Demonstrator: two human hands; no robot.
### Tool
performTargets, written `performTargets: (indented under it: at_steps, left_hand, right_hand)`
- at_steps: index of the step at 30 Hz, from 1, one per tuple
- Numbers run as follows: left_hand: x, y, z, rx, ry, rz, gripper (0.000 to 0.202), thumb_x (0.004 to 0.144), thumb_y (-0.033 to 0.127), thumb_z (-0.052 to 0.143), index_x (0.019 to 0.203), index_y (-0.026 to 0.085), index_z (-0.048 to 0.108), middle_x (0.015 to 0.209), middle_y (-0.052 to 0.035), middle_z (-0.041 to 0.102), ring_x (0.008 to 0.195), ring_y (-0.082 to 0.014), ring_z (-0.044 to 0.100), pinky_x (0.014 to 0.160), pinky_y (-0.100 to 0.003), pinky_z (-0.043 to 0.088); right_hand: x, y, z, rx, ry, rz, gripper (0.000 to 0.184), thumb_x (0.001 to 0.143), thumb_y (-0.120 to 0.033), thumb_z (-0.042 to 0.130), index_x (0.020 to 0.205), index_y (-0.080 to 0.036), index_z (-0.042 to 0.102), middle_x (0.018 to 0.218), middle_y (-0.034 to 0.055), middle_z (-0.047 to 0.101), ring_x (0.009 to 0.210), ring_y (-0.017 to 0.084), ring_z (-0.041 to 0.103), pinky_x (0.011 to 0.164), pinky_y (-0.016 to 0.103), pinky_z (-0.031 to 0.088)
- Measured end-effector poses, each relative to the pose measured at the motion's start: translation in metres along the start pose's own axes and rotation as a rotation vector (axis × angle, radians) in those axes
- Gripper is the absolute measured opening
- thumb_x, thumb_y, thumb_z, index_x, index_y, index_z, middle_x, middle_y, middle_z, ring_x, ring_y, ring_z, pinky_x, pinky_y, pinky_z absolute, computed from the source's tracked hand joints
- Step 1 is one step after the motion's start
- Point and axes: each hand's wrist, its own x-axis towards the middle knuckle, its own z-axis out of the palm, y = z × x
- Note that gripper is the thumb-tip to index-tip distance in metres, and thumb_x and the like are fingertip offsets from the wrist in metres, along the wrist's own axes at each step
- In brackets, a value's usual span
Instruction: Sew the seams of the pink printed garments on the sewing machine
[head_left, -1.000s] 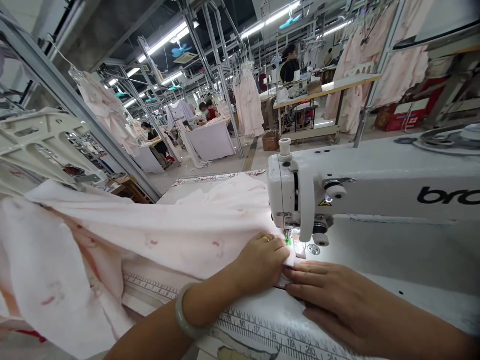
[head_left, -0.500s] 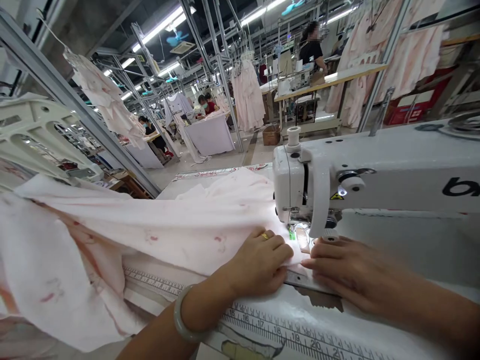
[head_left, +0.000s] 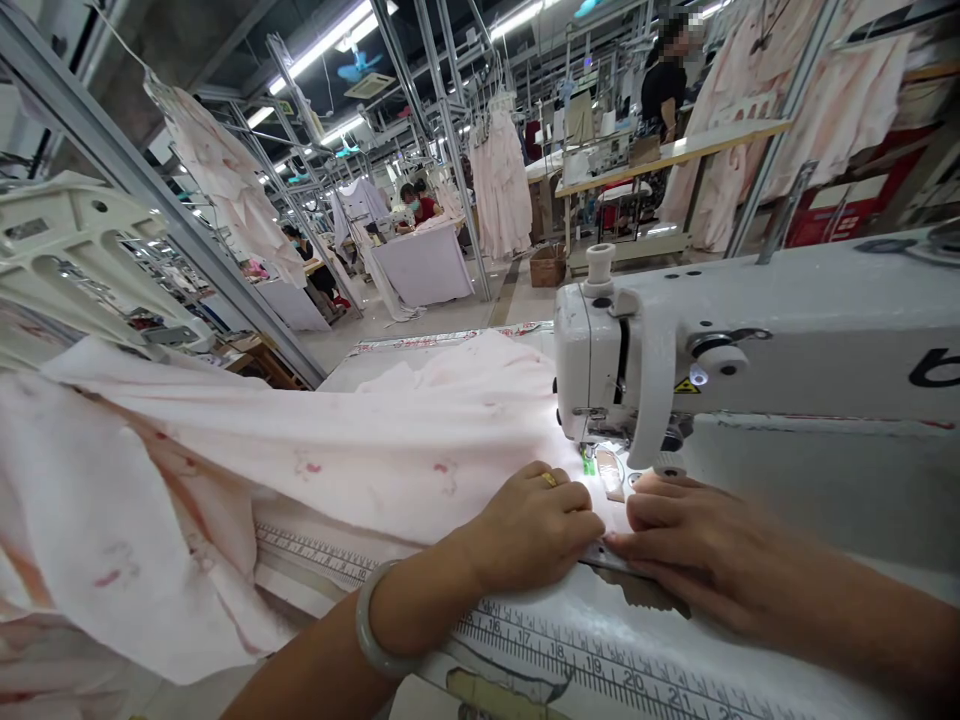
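Pale pink printed fabric [head_left: 390,440] spreads over the sewing table and droops at the left. My left hand [head_left: 536,525], with a ring and a bangle, is curled closed on the fabric's near edge, just in front of the needle area. Close beside it, my right hand [head_left: 694,540] has its fingertips pinched at the same edge, right of the presser foot. The fingertips of both hands almost meet. Above them is the lit head of a white sewing machine [head_left: 600,360]. A small green piece [head_left: 588,462] shows by the presser foot.
A printed ruler strip [head_left: 555,650] runs along the table's front. Metal posts [head_left: 187,230] and a cream plastic frame [head_left: 82,250] stand at the left. Beyond are hanging garments [head_left: 501,185], a co-worker [head_left: 664,90] by another worktable [head_left: 675,155], and a brown box [head_left: 547,267].
The view has shifted slightly. My left hand has moved a little right, nearer my right fingertips, with its fingers more tightly curled. The co-worker at the back now appears further right and more upright.
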Motion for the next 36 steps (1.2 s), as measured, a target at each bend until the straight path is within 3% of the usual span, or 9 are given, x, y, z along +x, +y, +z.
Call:
performTargets:
  at_steps: [4, 8, 12, 14, 18, 24, 28, 36]
  left_hand:
    - [-0.001, -0.001, -0.003, 0.059, -0.018, 0.074, 0.017, 0.099, 0.015, 0.054, 0.086, 0.017, 0.065, 0.086, -0.0021, 0.065, 0.08, -0.016, 0.056, 0.082, -0.032, 0.043]
    - [-0.003, 0.0, -0.005, 0.065, 0.012, 0.093, 0.018, 0.102, 0.016, 0.051, 0.092, 0.017, 0.067, 0.088, -0.0034, 0.066, 0.085, -0.017, 0.058, 0.084, -0.032, 0.044]
    - [-0.005, 0.002, -0.007, 0.023, -0.037, 0.086, 0.013, 0.097, 0.015, 0.054, 0.091, 0.016, 0.066, 0.083, -0.003, 0.065, 0.079, -0.0176, 0.058, 0.086, -0.034, 0.045]
    - [-0.005, 0.003, -0.007, 0.007, -0.067, 0.057, 0.012, 0.095, 0.015, 0.054, 0.092, 0.015, 0.066, 0.083, -0.0037, 0.065, 0.078, -0.0185, 0.059, 0.086, -0.035, 0.046]
    - [-0.004, 0.0, -0.003, -0.025, -0.068, -0.032, 0.017, 0.097, 0.011, 0.05, 0.103, 0.012, 0.066, 0.1, -0.0092, 0.071, 0.099, -0.0218, 0.066, 0.093, -0.036, 0.048]
    - [-0.001, -0.013, 0.006, -0.053, -0.06, -0.09, 0.032, 0.095, 0.011, 0.053, 0.126, 0.006, 0.06, 0.13, -0.0165, 0.067, 0.129, -0.0266, 0.059, 0.11, -0.041, 0.045]
    - [0.004, -0.019, 0.006, -0.062, -0.114, -0.102, 0.039, 0.087, 0.007, 0.055, 0.126, 0.003, 0.059, 0.135, -0.0219, 0.064, 0.138, -0.0289, 0.053, 0.116, -0.042, 0.042]
    - [0.006, -0.02, 0.007, -0.104, -0.159, -0.153, 0.041, 0.09, 0.007, 0.048, 0.13, 0.005, 0.057, 0.142, -0.0197, 0.06, 0.14, -0.0291, 0.05, 0.12, -0.042, 0.038]
  right_hand:
    - [-0.003, 0.004, 0.003, -0.03, 0.045, 0.055, 0.027, 0.107, -0.027, 0.045, 0.093, -0.024, 0.067, 0.081, 0.0011, 0.064, 0.077, 0.019, 0.058, 0.079, 0.035, 0.042]
    - [-0.004, 0.007, 0.007, -0.041, 0.073, 0.105, 0.024, 0.108, -0.028, 0.044, 0.116, -0.026, 0.067, 0.094, 0.0026, 0.068, 0.087, 0.02, 0.062, 0.082, 0.036, 0.044]
    - [-0.002, 0.002, 0.008, -0.049, -0.008, 0.119, 0.029, 0.109, -0.027, 0.041, 0.1, -0.024, 0.068, 0.089, 0.003, 0.066, 0.086, 0.022, 0.061, 0.085, 0.039, 0.044]
    - [-0.001, 0.001, 0.009, -0.105, 0.021, 0.111, 0.029, 0.108, -0.025, 0.04, 0.101, -0.025, 0.068, 0.091, 0.0028, 0.067, 0.085, 0.021, 0.063, 0.089, 0.041, 0.044]
    - [-0.001, 0.007, 0.015, -0.23, 0.174, 0.097, 0.029, 0.109, -0.025, 0.039, 0.117, -0.03, 0.066, 0.107, 0.0019, 0.074, 0.092, 0.022, 0.07, 0.099, 0.046, 0.041]
    - [-0.006, 0.021, 0.026, -0.347, 0.247, 0.176, 0.032, 0.108, -0.042, 0.045, 0.131, -0.029, 0.063, 0.098, 0.0043, 0.076, 0.093, 0.029, 0.07, 0.098, 0.056, 0.043]
    - [-0.008, 0.025, 0.029, -0.348, 0.203, 0.216, 0.035, 0.107, -0.045, 0.047, 0.133, -0.028, 0.063, 0.105, 0.005, 0.076, 0.097, 0.029, 0.071, 0.102, 0.06, 0.042]
    - [-0.011, 0.031, 0.03, -0.355, 0.205, 0.266, 0.035, 0.107, -0.049, 0.045, 0.127, -0.033, 0.068, 0.105, 0.0018, 0.078, 0.095, 0.026, 0.073, 0.103, 0.056, 0.047]
